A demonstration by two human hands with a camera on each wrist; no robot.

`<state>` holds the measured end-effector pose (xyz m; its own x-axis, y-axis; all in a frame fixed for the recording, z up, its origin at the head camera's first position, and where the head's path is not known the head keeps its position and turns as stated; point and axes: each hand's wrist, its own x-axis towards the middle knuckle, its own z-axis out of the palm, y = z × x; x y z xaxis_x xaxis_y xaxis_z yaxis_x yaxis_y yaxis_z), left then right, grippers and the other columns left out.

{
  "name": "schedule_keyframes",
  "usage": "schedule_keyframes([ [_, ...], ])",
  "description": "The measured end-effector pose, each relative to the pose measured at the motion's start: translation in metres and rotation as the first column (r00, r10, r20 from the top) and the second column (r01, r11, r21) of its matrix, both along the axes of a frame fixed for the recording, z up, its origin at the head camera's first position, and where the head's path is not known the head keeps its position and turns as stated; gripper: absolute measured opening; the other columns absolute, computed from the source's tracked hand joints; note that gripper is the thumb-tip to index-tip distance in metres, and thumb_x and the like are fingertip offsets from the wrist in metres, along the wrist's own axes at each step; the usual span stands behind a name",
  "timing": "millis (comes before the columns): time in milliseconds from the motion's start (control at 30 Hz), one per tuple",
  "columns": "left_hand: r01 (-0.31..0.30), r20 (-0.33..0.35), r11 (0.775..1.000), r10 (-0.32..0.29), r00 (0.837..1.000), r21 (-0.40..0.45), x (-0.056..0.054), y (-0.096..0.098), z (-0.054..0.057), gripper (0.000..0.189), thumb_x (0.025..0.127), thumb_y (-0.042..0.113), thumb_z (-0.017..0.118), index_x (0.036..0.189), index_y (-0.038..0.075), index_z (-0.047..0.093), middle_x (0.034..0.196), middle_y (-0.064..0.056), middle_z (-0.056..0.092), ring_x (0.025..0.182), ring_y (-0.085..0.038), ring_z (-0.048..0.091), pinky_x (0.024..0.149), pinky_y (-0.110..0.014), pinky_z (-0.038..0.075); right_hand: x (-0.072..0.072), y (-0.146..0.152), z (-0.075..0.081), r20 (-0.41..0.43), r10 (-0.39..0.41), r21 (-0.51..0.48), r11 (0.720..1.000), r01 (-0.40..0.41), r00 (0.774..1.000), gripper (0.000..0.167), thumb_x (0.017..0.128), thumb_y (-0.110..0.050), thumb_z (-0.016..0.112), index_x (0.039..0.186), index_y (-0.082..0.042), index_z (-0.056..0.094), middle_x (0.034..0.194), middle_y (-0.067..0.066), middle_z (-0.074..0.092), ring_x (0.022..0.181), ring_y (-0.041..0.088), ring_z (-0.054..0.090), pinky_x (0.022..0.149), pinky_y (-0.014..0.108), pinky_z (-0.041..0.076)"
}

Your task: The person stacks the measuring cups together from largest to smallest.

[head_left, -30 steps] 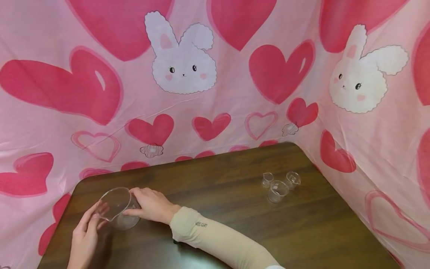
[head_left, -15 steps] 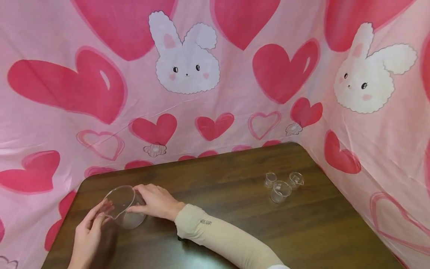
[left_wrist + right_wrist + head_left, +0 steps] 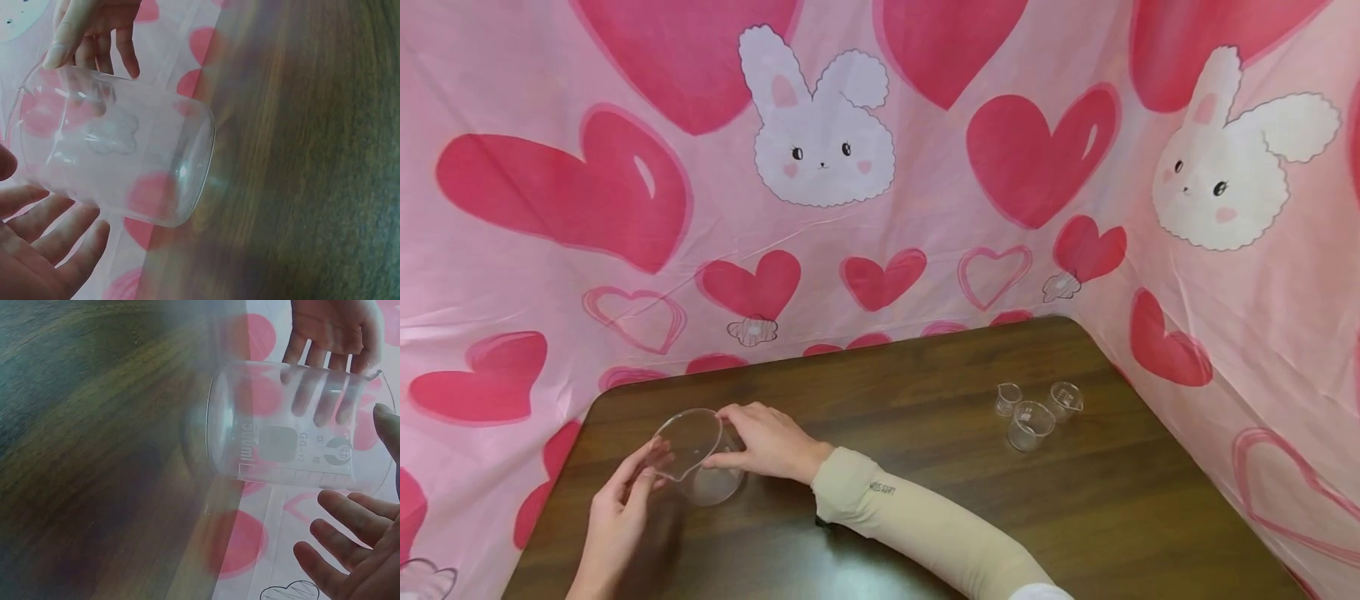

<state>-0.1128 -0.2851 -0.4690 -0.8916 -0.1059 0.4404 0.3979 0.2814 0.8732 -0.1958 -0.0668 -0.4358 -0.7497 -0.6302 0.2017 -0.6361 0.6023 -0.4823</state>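
A large clear glass beaker (image 3: 709, 490) is between both hands at the left side of the brown table. My left hand (image 3: 617, 508) holds its left side near the spout, thumb by the rim and fingers along the outer wall. On the opposite side, my right hand (image 3: 775, 442) grips the beaker close to its rim, with thumb and fingers spread around the glass. White print and graduation lines show on the beaker (image 3: 281, 444) in the right wrist view. In the left wrist view, the beaker's base (image 3: 197, 169) is close over the tabletop.
Three smaller glass beakers stand grouped at the table's right: a tiny one (image 3: 1008, 400), a wider one (image 3: 1030, 427) and another (image 3: 1066, 402). A pink cloth (image 3: 925, 208) with hearts and rabbits hangs behind and beside the wooden table (image 3: 910, 400).
The large beaker and both hands have shifted slightly to the right across the table, the grip staying the same. The head view has turned a little; the small beakers stay put.
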Motion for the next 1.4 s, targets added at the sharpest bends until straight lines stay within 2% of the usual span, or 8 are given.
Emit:
schedule_keyframes([
  [300,0.036,-0.007,0.999,-0.036,0.999,0.001,0.004,0.008,0.001,0.034,0.103,-0.016,0.046,0.136,-0.021,0.051,0.124,0.015,0.071,0.11,0.0,0.069,0.084,-0.012,0.052,0.005,0.013,0.001,0.042,-0.004,-0.037,0.999,0.006,0.999,0.063,0.09,-0.056,0.077,0.136,-0.017,0.061,0.13,-0.007,0.07,0.116,0.007,0.06,0.094,0.021,0.049],
  [533,0.107,-0.039,0.994,-0.107,0.994,-0.007,0.005,0.014,0.004,0.04,0.1,-0.02,0.047,0.139,-0.017,0.052,0.129,0.013,0.069,0.116,-0.001,0.067,0.089,-0.01,0.05,0.007,0.026,0.002,0.058,0.009,-0.087,0.996,-0.004,0.998,0.061,0.089,-0.053,0.08,0.135,-0.017,0.06,0.131,-0.007,0.068,0.118,0.007,0.059,0.096,0.02,0.048],
  [833,0.171,-0.004,0.985,-0.17,0.985,0.024,0.006,0.028,0.006,0.045,0.098,-0.02,0.051,0.142,-0.011,0.053,0.133,0.014,0.067,0.12,-0.001,0.065,0.094,-0.011,0.048,0.009,0.048,0.004,0.094,0.049,-0.123,0.992,-0.037,0.994,0.062,0.089,-0.047,0.082,0.136,-0.016,0.057,0.133,0.0,0.067,0.119,0.012,0.062,0.098,0.022,0.049],
  [1033,0.162,-0.001,0.986,-0.163,0.987,-0.049,0.005,0.036,0.007,0.046,0.097,-0.018,0.055,0.142,-0.008,0.054,0.134,0.019,0.065,0.12,0.002,0.063,0.096,-0.008,0.045,0.011,0.061,0.004,0.127,0.047,-0.131,0.991,-0.03,0.991,0.064,0.089,-0.048,0.082,0.137,-0.016,0.055,0.132,0.001,0.065,0.118,0.015,0.061,0.098,0.025,0.05],
  [1233,0.149,0.031,0.98,-0.146,0.989,-0.132,0.006,0.044,0.008,0.048,0.096,-0.013,0.062,0.143,-0.008,0.053,0.134,0.025,0.061,0.118,0.005,0.062,0.093,-0.009,0.046,0.013,0.074,0.004,0.222,0.038,-0.151,0.989,-0.004,0.974,0.067,0.089,-0.048,0.081,0.14,-0.017,0.051,0.134,0.0,0.061,0.124,0.019,0.059,0.101,0.031,0.051],
  [1400,0.153,0.076,0.976,-0.143,0.987,-0.157,0.008,0.049,0.009,0.052,0.095,-0.008,0.067,0.145,-0.002,0.054,0.136,0.02,0.062,0.117,0.004,0.061,0.091,-0.01,0.047,0.015,0.083,0.004,0.257,0.049,-0.169,0.986,-0.005,0.965,0.068,0.089,-0.046,0.082,0.14,-0.017,0.048,0.136,0.002,0.059,0.127,0.021,0.058,0.104,0.033,0.051],
])
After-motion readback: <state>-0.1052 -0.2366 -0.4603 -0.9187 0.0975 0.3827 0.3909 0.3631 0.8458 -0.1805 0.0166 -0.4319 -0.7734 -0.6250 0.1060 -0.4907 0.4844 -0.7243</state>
